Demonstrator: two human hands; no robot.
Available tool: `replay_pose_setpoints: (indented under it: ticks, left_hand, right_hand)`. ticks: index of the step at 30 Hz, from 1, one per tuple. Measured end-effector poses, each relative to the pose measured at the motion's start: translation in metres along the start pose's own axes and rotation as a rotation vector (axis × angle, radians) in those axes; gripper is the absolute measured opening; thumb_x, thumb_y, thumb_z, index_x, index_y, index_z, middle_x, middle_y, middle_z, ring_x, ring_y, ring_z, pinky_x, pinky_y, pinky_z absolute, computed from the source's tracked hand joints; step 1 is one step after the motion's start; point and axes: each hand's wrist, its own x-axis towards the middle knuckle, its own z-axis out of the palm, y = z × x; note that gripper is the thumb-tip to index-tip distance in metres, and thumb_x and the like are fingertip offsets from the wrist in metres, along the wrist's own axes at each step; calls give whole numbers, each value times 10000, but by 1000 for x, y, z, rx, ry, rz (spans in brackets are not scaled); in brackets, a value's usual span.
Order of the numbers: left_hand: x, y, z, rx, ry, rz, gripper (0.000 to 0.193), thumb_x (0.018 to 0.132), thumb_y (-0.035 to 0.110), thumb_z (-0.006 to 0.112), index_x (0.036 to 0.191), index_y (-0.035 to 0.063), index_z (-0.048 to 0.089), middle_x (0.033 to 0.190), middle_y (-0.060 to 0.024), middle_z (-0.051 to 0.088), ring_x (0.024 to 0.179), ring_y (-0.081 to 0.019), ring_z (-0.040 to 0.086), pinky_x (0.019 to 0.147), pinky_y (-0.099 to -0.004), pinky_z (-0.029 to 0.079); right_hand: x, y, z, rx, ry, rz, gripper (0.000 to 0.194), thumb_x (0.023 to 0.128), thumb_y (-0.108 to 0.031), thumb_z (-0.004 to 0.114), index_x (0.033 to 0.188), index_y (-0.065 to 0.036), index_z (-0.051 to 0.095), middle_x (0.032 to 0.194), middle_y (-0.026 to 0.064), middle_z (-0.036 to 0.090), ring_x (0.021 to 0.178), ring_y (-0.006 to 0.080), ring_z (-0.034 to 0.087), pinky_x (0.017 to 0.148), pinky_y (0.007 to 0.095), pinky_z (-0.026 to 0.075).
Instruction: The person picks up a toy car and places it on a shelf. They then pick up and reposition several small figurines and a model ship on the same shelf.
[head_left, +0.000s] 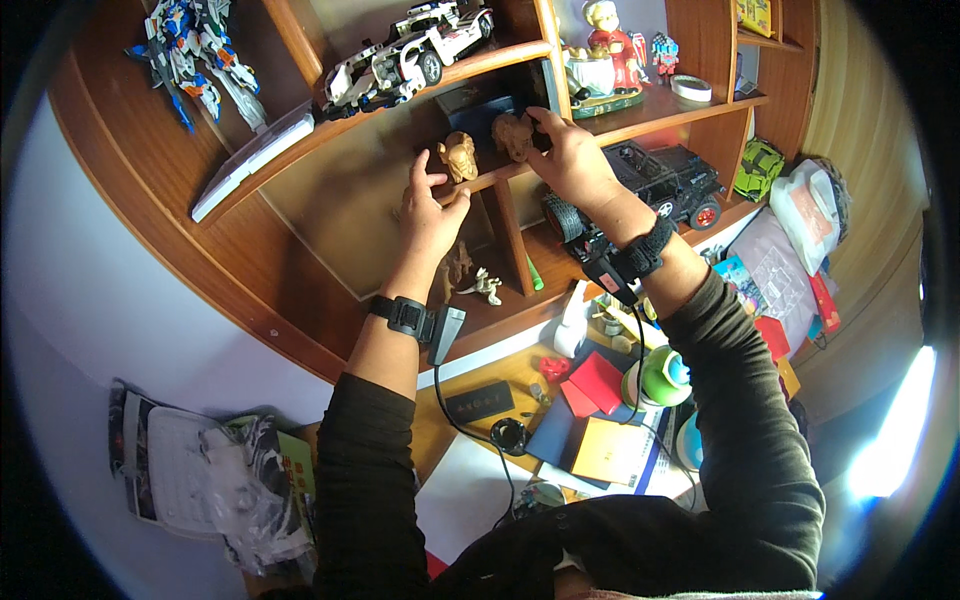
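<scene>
A pale carved wooden figurine (459, 156) stands on a middle shelf of the wooden shelf unit. Beside it my left hand (433, 206) is raised, thumb and fingers spread, holding nothing; whether a fingertip touches the figurine is unclear. A darker brown carved figurine (512, 136) is to the right of the pale one. Around its right side close the thumb and fingers of my right hand (576, 157). Behind both carvings is a dark blue box (480, 116). Each wrist wears a black strap with a cabled device.
Above sits a white model car (416, 56); a black model off-roader (652, 187) stands below my right forearm. A small dinosaur figure (484, 287) occupies the lower compartment. The desk (442, 409) holds a black case (474, 401), red envelopes (596, 382) and papers. Cables hang from both wrists.
</scene>
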Motion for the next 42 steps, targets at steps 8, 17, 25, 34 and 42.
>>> replay_pose_setpoints:
  ticks: [8, 17, 25, 34, 42]
  left_hand:
    - [11, 7, 9, 44, -78, -77, 646, 766, 139, 631, 1315, 128, 290, 995, -168, 587, 921, -224, 583, 766, -323, 471]
    - [8, 17, 15, 37, -23, -23, 675, 740, 190, 653, 1298, 116, 280, 980, -179, 594, 884, -277, 591, 774, -360, 462]
    - [13, 34, -16, -81, 240, -14, 431, 754, 212, 651, 1111, 31, 489, 950, -85, 567, 899, -182, 529, 803, -310, 423]
    - [50, 88, -85, -1333, 100, -519, 497, 805, 381, 544, 1035, -50, 454, 1032, -207, 532, 978, -309, 546, 868, -400, 436]
    - [70, 111, -93, -1513, 110, -662, 528, 782, 311, 605, 1051, -103, 417, 1077, -237, 501, 989, -335, 539, 898, -399, 442]
  right_hand:
    - [-22, 18, 5, 121, -9, 67, 420, 740, -78, 590, 1135, 6, 476, 812, 143, 614, 641, 223, 615, 595, 281, 485]
    - [-26, 10, -5, 167, -60, 152, 376, 734, -109, 587, 1081, 18, 519, 812, 180, 611, 779, 312, 606, 681, 335, 482]
    - [2, -8, -21, 578, -113, 319, 365, 818, -105, 548, 1146, 28, 459, 890, 88, 606, 677, 132, 593, 605, 236, 492]
    - [46, -47, -27, 1313, -375, 510, 344, 856, -184, 520, 1128, 16, 456, 966, 149, 573, 825, 225, 603, 728, 335, 510]
    - [67, -62, -16, 1567, -383, 653, 222, 835, -166, 539, 989, -14, 489, 959, 160, 556, 884, 295, 582, 783, 398, 488]
